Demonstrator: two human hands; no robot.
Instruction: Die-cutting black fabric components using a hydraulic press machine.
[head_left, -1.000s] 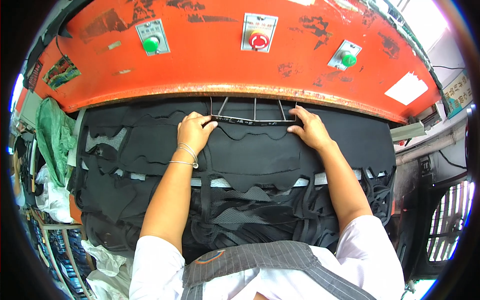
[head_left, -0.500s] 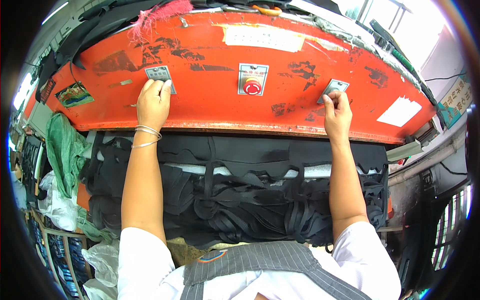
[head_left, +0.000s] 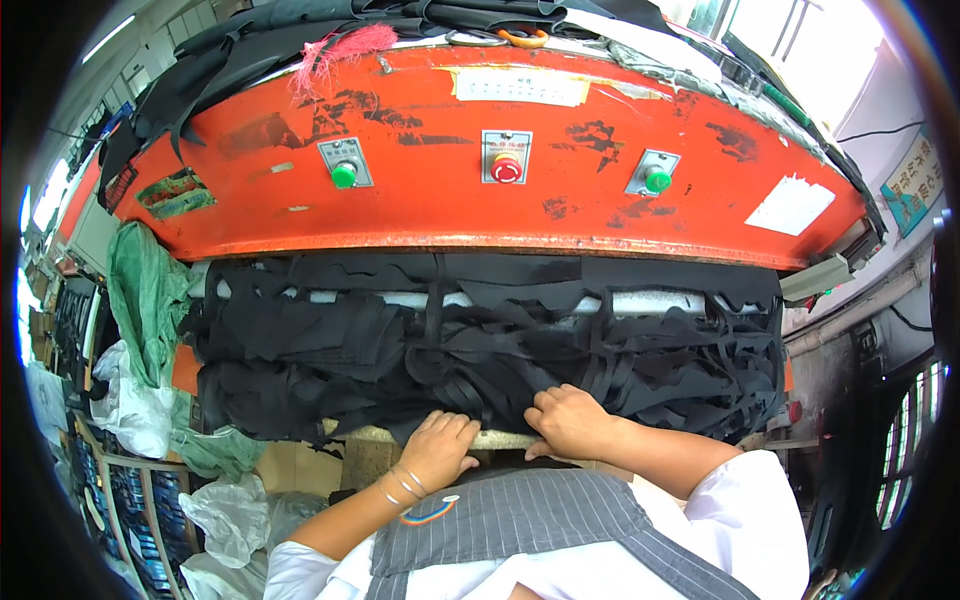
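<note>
A pale board (head_left: 500, 440) lies along the front of an orange press, with a tangled heap of black sheet material (head_left: 330, 335) on top. My left hand (head_left: 440, 450) is on its front edge, fingers curled over it and thumb at the near side. To the right, my right hand (head_left: 572, 422) grips the same edge, thumb low and fingers bent on the black strips. Parts of both hands' undersides are hidden. On the press front (head_left: 420, 215) are a left green button (head_left: 344, 175), a red stop button (head_left: 506, 168) and a right green button (head_left: 657, 180); neither hand touches them.
Black sheets (head_left: 250, 55), pink threads (head_left: 350, 48) and orange-handled scissors (head_left: 523, 38) lie on top of the press. A green sack (head_left: 140, 300) and white plastic bags (head_left: 135, 405) hang at the left, beside a rack (head_left: 150, 510). A grey pipe (head_left: 850, 315) runs at the right.
Both hands have left the two outer button plates and come down toward me to the board's front edge. The green buttons now show. My view has shifted slightly.
</note>
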